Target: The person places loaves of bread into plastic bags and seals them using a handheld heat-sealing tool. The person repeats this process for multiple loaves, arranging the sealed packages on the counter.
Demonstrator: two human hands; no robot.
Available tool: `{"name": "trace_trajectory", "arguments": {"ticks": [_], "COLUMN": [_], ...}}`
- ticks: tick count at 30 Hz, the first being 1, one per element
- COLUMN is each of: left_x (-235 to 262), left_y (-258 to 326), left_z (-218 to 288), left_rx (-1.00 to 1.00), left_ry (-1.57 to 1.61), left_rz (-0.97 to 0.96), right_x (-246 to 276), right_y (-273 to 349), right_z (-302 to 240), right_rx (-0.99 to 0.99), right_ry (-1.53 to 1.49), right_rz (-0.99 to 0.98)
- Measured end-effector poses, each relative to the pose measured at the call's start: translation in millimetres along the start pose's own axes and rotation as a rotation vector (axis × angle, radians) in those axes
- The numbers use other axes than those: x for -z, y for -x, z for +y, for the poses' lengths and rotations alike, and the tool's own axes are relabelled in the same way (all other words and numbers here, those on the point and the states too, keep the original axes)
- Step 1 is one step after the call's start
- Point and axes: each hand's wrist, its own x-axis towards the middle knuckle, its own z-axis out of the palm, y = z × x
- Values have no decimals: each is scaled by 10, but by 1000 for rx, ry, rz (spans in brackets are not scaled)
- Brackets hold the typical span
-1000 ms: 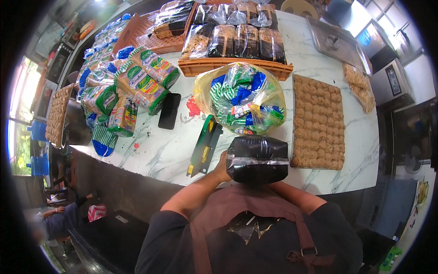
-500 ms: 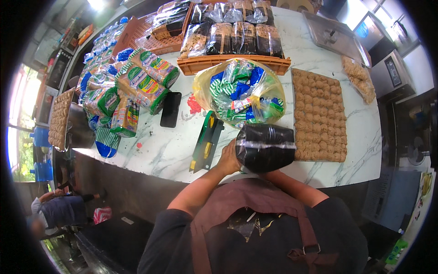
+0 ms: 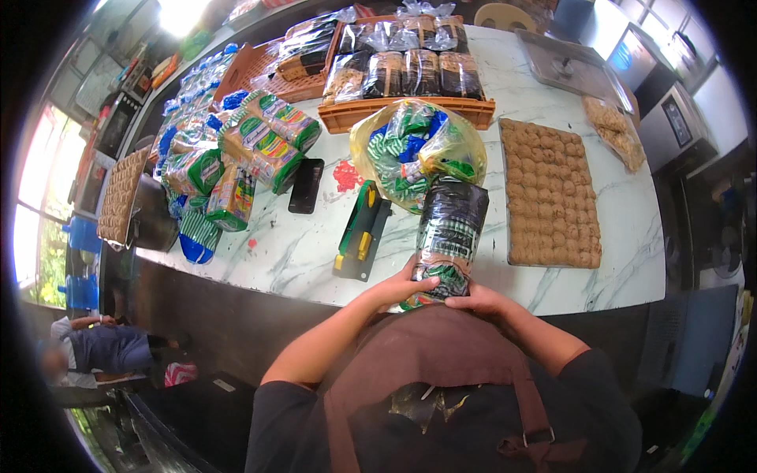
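Observation:
A loaf pack in shiny black wrapping (image 3: 451, 217) lies at the table's near edge, its far end against the yellow plastic bag. My left hand (image 3: 400, 285) grips the near end from the left, the thumb on top. From the right, my right hand (image 3: 482, 300) closes round the same end, partly hidden below it. Crumpled green-and-clear plastic (image 3: 448, 277) shows between my hands; where it joins the black pack I cannot tell. The yellow see-through bag (image 3: 473, 150) holds several green, white and blue striped wrappers (image 3: 390, 146).
Left of my hands lie a yellow-and-black tool on a dark plate (image 3: 363, 236), a black phone (image 3: 306, 186) and bagged loaves (image 3: 260, 146). Behind stands an orange crate (image 3: 406, 114) of black packs. A tray of brown dough balls (image 3: 550, 193) sits right; a person (image 3: 110, 351) is far left.
The black pack has tipped, so its long side shows instead of its end. Both hands have moved to its near end, and the right hand has come into view.

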Motion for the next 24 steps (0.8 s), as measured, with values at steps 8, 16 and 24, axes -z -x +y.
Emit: {"name": "trace_trajectory", "arguments": {"ticks": [8, 16, 24], "left_x": [77, -14, -172], "left_y": [588, 339, 228], "left_z": [975, 1109, 1170], "left_rx": [-176, -139, -693], "left_ry": [-477, -236, -373], "left_rz": [-6, 275, 654], "right_x": [-37, -133, -267], "right_y": [468, 356, 153], "right_z": [-925, -1181, -1364], "right_rx": [65, 737, 732], "right_ry": [213, 1136, 1705], "right_rz": [105, 589, 51]}}
